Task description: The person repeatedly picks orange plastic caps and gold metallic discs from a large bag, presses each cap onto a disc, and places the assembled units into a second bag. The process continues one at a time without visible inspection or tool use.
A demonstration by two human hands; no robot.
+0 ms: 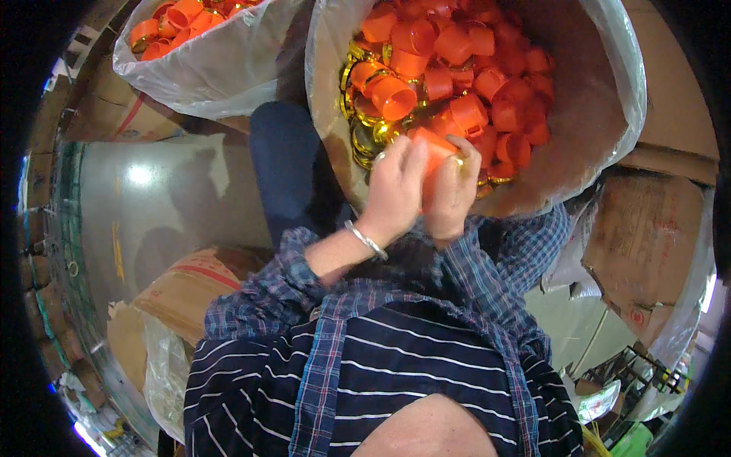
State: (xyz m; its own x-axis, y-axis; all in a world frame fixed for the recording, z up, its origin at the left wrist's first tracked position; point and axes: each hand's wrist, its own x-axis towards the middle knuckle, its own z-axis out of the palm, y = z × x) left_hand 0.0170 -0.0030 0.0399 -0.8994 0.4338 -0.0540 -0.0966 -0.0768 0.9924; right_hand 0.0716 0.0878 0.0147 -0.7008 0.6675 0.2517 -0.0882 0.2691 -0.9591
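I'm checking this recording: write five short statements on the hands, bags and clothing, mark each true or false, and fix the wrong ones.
1. The left hand and right hand hold an orange piece between them. True.
2. The bracelet is on the right wrist. False: it is on the left wrist.
3. The large plastic bag in front of the person contains orange cup-shaped pieces and round gold pieces. True.
4. The second plastic bag, at the upper left, contains blue pieces. False: the pieces visible in it are orange.
5. A plaid overshirt is worn over a striped top. True.
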